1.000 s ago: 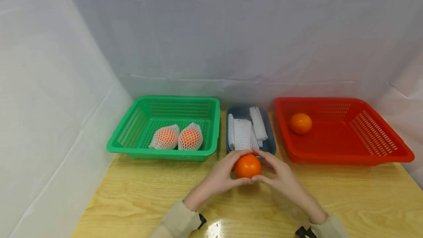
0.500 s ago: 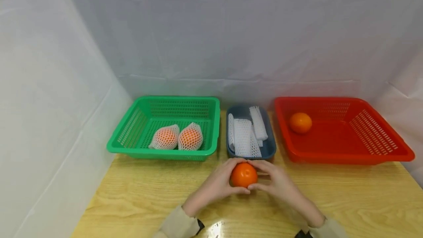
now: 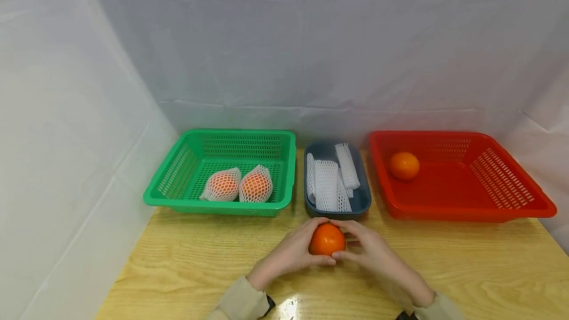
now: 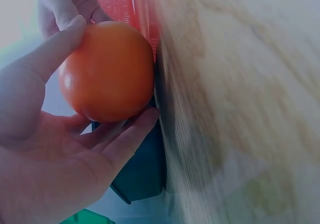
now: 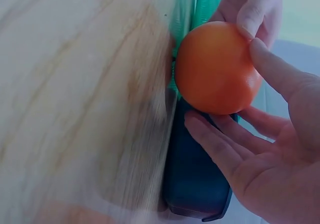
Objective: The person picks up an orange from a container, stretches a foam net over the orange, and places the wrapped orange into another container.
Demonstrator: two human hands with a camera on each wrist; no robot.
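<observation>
A smooth orange [image 3: 327, 240] is held between both hands close over the wooden table, in front of the blue-grey tray. My left hand [image 3: 294, 250] grips its left side, thumb at the near side and fingers at the far side. On the other side my right hand [image 3: 371, 250] curls round it the same way, and the two thumb tips nearly meet. In the left wrist view the orange [image 4: 107, 73] sits between thumb and fingers, its lower side near the tabletop. The right wrist view shows the orange [image 5: 217, 68] with the right fingertips under its side.
The blue-grey tray [image 3: 364, 196] contains several white foam net sleeves [image 3: 326, 184]. To its left is a green basket [image 3: 222, 205] with two net-wrapped fruits [image 3: 256, 186]. A red basket [image 3: 467, 211] at the right contains one bare orange [image 3: 404, 166]. White sheeting stands behind.
Both hands have brought the orange toward the person and slightly left, away from the tray's front edge. The net sleeves in the tray show more fully now.
</observation>
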